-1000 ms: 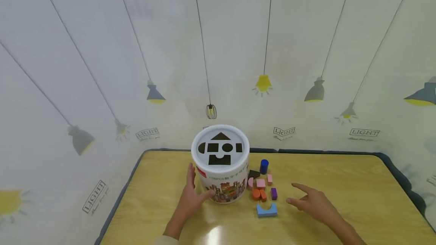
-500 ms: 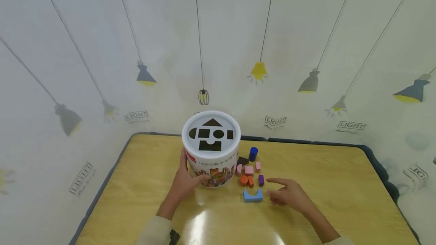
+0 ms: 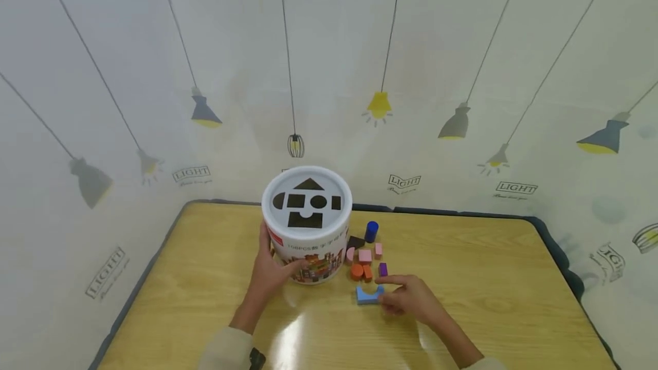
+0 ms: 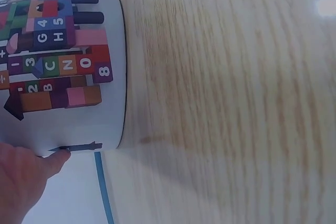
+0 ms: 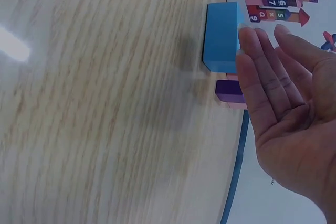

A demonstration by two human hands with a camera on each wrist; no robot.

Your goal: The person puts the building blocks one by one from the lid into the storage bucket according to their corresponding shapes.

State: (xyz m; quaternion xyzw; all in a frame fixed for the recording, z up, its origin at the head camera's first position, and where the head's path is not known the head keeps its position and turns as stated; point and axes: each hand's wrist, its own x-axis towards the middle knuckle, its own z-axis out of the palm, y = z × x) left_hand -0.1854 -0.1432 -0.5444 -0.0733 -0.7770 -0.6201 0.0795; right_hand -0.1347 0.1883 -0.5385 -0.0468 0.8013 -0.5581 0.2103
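1. Shape-sorter bucket (image 3: 315,249) stands upright on the wooden counter (image 3: 478,270), with the left-hand grip (image 3: 271,272) clamped round its left side: thumb across the printed front, other fingers up along the wall of it.
2. The right-hand grip (image 3: 408,300) is low over the counter at the right end of the light-blue arch block (image 3: 367,297). Its thumb and fingers are apart; in the right wrist view the fingers are extended with a slight bend. Whether a fingertip touches the block, I cannot tell.
3. In the head view the right index finger points left, its tip just in front of the purple block (image 3: 382,269).
4. The bucket is white, with a red label and a print of coloured letter and number blocks. Its pale lid (image 3: 307,193) has six dark cut-outs, among them a triangle, a circle and an arch.
5. The arch block lies nearest the person, notch towards the patterned wall (image 3: 437,27).
6. Close by the bucket's right side sit a blue cylinder (image 3: 372,231), a dark triangular block (image 3: 355,242), three pink blocks (image 3: 365,256) and two orange blocks (image 3: 357,271).
7. Broad wood surface runs from the right hand to the right edge; the far edge's dark trim (image 3: 483,215) is behind the bucket.
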